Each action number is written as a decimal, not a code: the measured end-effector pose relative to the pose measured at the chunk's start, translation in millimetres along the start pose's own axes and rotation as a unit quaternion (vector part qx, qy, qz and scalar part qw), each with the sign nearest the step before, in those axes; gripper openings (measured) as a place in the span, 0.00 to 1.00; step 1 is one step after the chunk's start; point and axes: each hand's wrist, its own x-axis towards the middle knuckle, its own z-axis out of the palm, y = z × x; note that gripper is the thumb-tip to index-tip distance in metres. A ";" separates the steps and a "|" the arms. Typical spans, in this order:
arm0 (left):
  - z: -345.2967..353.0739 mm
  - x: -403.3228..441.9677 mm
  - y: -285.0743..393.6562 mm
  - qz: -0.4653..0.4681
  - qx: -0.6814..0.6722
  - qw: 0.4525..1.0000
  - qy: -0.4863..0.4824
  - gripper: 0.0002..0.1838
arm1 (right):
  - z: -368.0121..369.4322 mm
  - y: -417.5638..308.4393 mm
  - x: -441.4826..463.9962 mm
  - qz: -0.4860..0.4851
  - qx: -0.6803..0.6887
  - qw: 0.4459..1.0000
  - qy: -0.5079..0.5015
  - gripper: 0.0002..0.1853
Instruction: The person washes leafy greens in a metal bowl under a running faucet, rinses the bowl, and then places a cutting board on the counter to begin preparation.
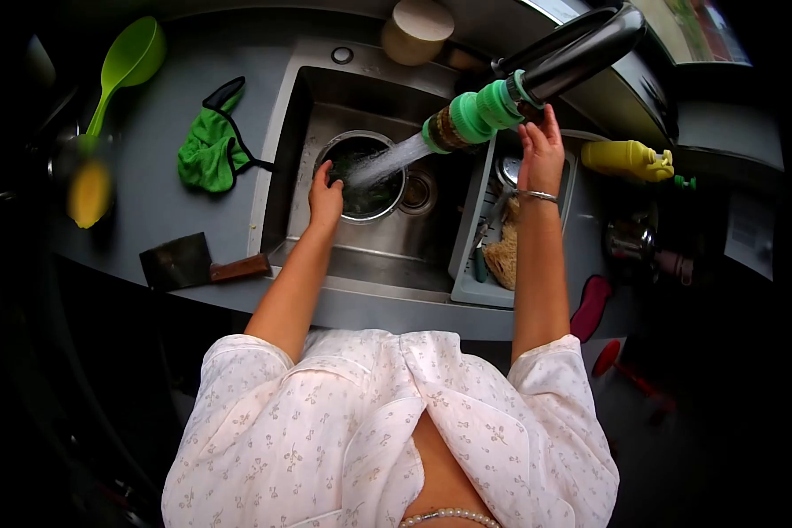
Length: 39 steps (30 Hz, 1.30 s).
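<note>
Water runs from the green nozzle [471, 119] of a dark faucet [581, 55] into a round metal pot [361, 216] in the steel sink [361, 260]. Dark green contents, partly hidden by the spray, lie in the pot. My left hand [326, 195] is at the pot's left rim, its fingers apart and holding nothing that I can see. Just below the faucet's end is my right hand [542, 158], fingers pointing up near the nozzle's base; its fingers are apart, and whether they touch the faucet is unclear.
Left of the sink are a green cloth [209, 151], a cleaver [178, 262] and a green ladle [134, 55]. A grey tray [493, 295] with a tan scrubber [502, 257] sits at the sink's right. Beyond it lies a yellow bottle [620, 159].
</note>
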 end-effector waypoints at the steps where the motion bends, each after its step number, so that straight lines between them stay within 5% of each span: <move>1: -1.9 -2.5 2.6 0.000 -0.001 1.000 0.002 0.28 | 2.9 2.5 -1.9 0.005 -0.011 1.000 -0.003 0.32; 8: -3.9 -3.3 -4.4 -0.013 -0.011 1.000 0.002 0.28 | 11.3 5.9 -9.5 -0.056 -0.090 0.987 -0.121 0.38; 13: -0.9 2.9 -9.4 -0.005 -0.027 1.000 -0.001 0.29 | 23.3 11.4 -43.7 -0.168 -0.177 0.969 -0.030 0.27; 17: 3.7 7.2 -5.6 -0.055 -0.014 0.998 0.001 0.28 | 37.3 78.8 -89.5 0.019 -0.181 0.974 -0.134 0.19; 20: 13.5 4.3 11.4 -0.062 0.036 0.997 0.004 0.30 | 43.8 163.6 -104.0 0.107 -0.212 0.952 -0.191 0.23; 22: 19.7 10.5 10.1 -0.059 0.081 0.995 0.018 0.30 | 47.6 214.0 -99.8 0.213 -0.243 0.935 -0.149 0.26; 25: 25.2 23.7 -3.0 -0.073 0.096 0.992 0.023 0.31 | 69.7 251.1 -92.9 0.134 -0.310 0.938 -0.079 0.24; 27: 24.4 21.5 2.0 -0.082 0.103 0.991 -0.007 0.31 | 75.3 262.3 -87.9 0.291 -0.210 0.933 0.002 0.19; 28: 24.4 17.9 -3.1 -0.086 0.103 0.991 -0.010 0.31 | 72.1 263.4 -90.8 0.294 -0.211 0.932 0.004 0.19; 31: 20.7 2.4 -2.3 0.064 0.156 0.986 0.015 0.29 | 71.4 255.7 -92.7 0.239 -0.147 0.959 -0.050 0.10; 36: 16.0 -22.7 21.1 0.131 0.148 0.980 -0.016 0.25 | 71.8 209.9 -107.2 0.233 -0.120 0.962 -0.073 0.10; 38: 17.8 -24.7 25.9 0.183 0.121 0.974 -0.050 0.23 | 72.6 200.8 -111.2 0.067 -0.250 0.955 -0.143 0.12; 39: 21.2 -25.8 27.2 0.169 0.100 0.980 -0.038 0.22 | 73.8 197.6 -113.3 0.099 -0.216 0.960 -0.149 0.13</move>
